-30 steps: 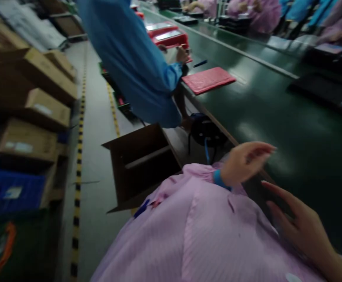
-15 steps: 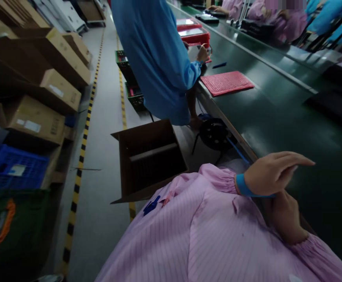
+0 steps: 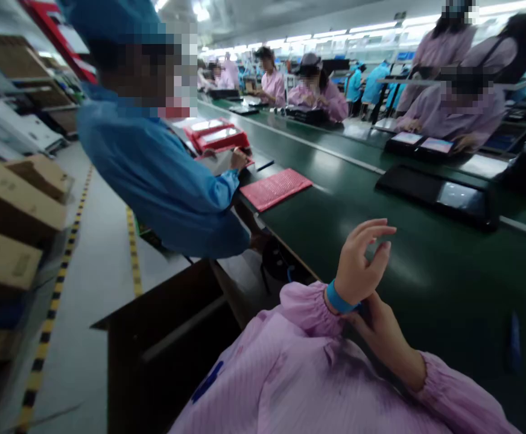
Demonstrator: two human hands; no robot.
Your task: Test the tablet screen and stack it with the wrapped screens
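My left hand is raised over the near edge of the green bench, its fingers apart and slightly curled, with nothing in them. Around its wrist sits a blue wrist strap. My right hand reaches across from the right, its fingers closed at the underside of the strap by the left wrist; some fingertips are hidden behind that wrist. Farther along the bench lies a flat red bubble-wrap pouch, apart from both hands.
A co-worker in blue stands at the bench's left. Below is an open cardboard box, near a round black stool. A black device lies across the bench; a dark blue object lies at right. People in pink sit opposite.
The view has tilted up and turned right, showing more of the bench and the people opposite. My left hand has turned with its fingers upward; my right hand stays at the strap.
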